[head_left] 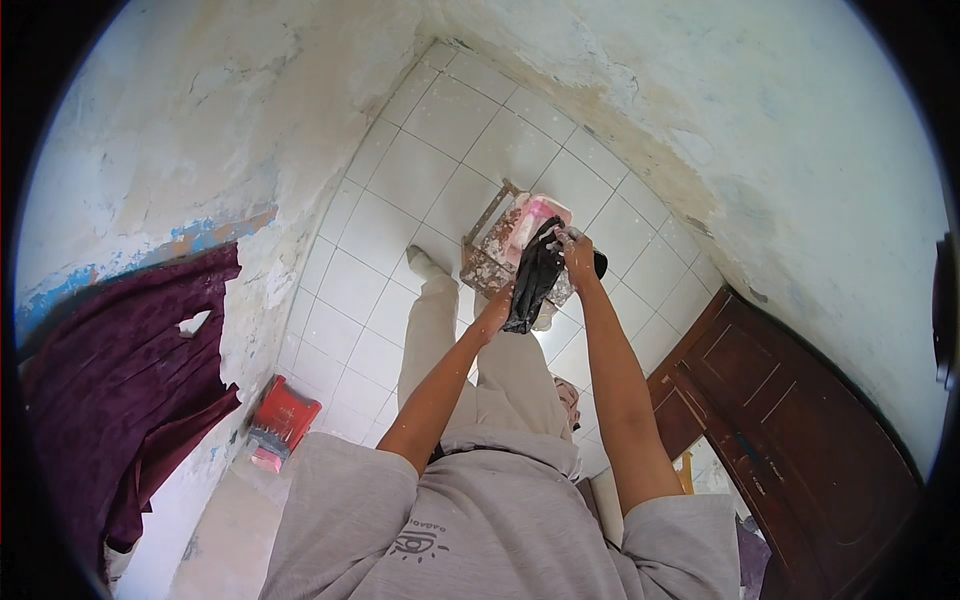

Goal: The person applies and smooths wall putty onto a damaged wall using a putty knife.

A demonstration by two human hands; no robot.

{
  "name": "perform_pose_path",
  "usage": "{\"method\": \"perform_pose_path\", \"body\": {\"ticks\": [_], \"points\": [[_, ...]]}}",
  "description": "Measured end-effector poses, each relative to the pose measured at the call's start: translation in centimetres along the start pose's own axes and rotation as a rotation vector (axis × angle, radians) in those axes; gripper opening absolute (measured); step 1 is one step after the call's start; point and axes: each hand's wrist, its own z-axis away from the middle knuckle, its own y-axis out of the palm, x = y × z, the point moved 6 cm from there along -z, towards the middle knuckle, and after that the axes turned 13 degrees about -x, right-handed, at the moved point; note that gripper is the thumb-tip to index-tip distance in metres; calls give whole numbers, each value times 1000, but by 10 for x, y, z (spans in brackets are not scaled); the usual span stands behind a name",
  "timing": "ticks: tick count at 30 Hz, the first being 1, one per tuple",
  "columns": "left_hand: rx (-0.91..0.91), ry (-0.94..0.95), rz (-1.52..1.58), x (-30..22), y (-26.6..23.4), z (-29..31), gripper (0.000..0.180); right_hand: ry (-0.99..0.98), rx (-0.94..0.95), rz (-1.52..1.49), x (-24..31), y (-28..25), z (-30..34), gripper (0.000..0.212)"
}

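A crumpled black plastic bag (537,277) hangs between my two hands, in front of my legs. My left hand (494,314) is closed on the bag's lower left side, its fingers partly hidden behind the plastic. Higher up, my right hand (576,254) pinches the bag's upper right edge, with whitish smears on the fingers. Beyond the bag stands a worn stool (484,262), its top spattered with white and brown. On the stool sits a pink container (527,222), partly covered by the bag. What the bag contains, if anything, cannot be seen.
White floor tiles (380,240) meet peeling walls (230,120). A red dustpan (285,412) lies by the left wall, near a torn purple cloth (130,370). At the right stands a dark brown wooden door (790,420). My foot (425,262) is left of the stool.
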Motion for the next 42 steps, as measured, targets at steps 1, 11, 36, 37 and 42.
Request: {"method": "perform_pose_path", "body": {"ticks": [1,11,36,37,42], "points": [[5,19,-13,4,-3,-4,69,-6,-4,-1,1,-1,1,18],[-114,126,-424,-2,-21,-8,60,-92,40,-79,16,-4,28,21],[-414,-20,-111,-36,-45,53,37,-459,178,340,-28,27,178,20],[-377,8,-10,-35,-42,57,39,-488,135,337,-27,24,181,21],[-397,270,-145,-44,-48,57,38,-755,-52,364,-25,7,199,21]]}}
